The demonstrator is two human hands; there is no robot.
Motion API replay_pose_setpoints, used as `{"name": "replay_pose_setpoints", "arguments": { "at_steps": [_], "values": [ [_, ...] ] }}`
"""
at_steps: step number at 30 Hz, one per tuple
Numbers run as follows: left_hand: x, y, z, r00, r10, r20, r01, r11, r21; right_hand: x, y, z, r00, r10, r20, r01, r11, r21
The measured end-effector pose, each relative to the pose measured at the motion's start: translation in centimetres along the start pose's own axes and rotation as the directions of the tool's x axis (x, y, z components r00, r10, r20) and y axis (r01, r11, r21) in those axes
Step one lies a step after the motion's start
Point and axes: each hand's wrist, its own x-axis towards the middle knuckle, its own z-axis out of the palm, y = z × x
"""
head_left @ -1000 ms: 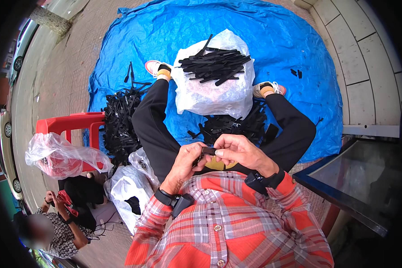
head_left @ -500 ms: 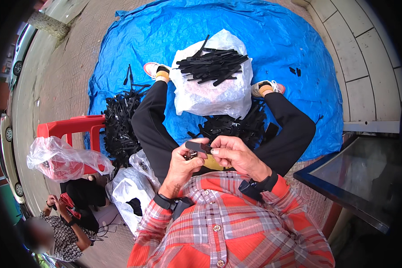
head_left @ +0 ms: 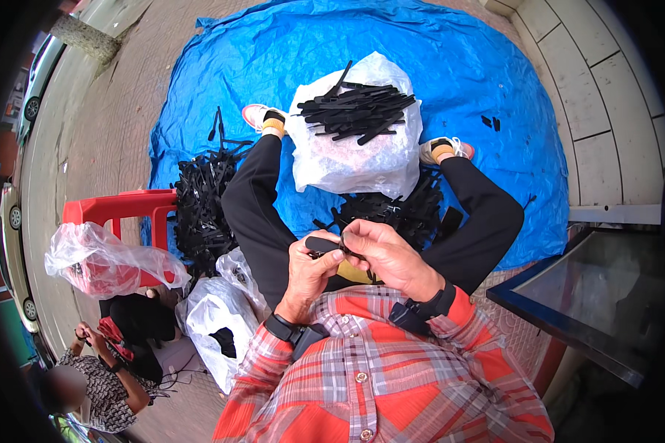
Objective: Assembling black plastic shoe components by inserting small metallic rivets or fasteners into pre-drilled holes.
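A short black strap [head_left: 321, 244] is held between both hands in front of my lap. My left hand [head_left: 308, 275] grips its broad, flat end. Close beside it, my right hand [head_left: 386, 256] pinches the other end with thumb and fingertips; the detail there is partly hidden by the fingers. Beyond the hands, a loose heap of black straps [head_left: 358, 111] lies on a bulky white plastic bag [head_left: 325, 171] between my feet. More black straps [head_left: 403, 214] are piled between my legs. Something yellow [head_left: 356, 272] shows below the hands.
Blue tarp [head_left: 451, 66] lies under my legs. To the left are another strap heap [head_left: 199, 207], a red plastic stool [head_left: 118, 207] with clear plastic, and a white bag [head_left: 210, 317]. A seated person [head_left: 111, 376] works nearby. At right stands a dark-framed panel [head_left: 569, 295].
My right hand has shifted and turned, its fingers now closed tighter around the strap's end. The left hand has tilted the strap slightly and still holds it.
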Motion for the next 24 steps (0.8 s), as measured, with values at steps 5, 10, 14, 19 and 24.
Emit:
{"name": "replay_pose_setpoints", "arguments": {
  "at_steps": [5,10,14,19,24],
  "values": [
    [0.0,-0.8,0.7,0.997,0.079,0.017,-0.080,0.997,0.013,-0.4,-0.9,-1.0,0.988,0.155,-0.020,-0.152,0.984,0.097],
    [0.0,-0.7,0.8,0.996,0.063,0.068,-0.064,0.998,0.015,-0.9,-1.1,-1.5,0.992,0.118,-0.042,-0.112,0.987,0.116],
    [0.1,-0.8,1.0,0.995,0.070,0.070,-0.074,0.995,0.066,-0.9,-2.1,-1.4,0.987,0.162,-0.026,-0.161,0.987,0.021],
    [0.4,-0.1,0.4,0.985,0.025,0.168,-0.063,0.971,0.230,-0.7,-3.2,-1.7,0.981,0.194,0.030,-0.183,0.959,-0.215],
    [0.8,1.1,-0.3,0.949,-0.012,0.315,-0.128,0.900,0.417,-0.9,-1.7,-1.7,0.996,0.059,0.071,-0.035,0.953,-0.301]
  ]
}}
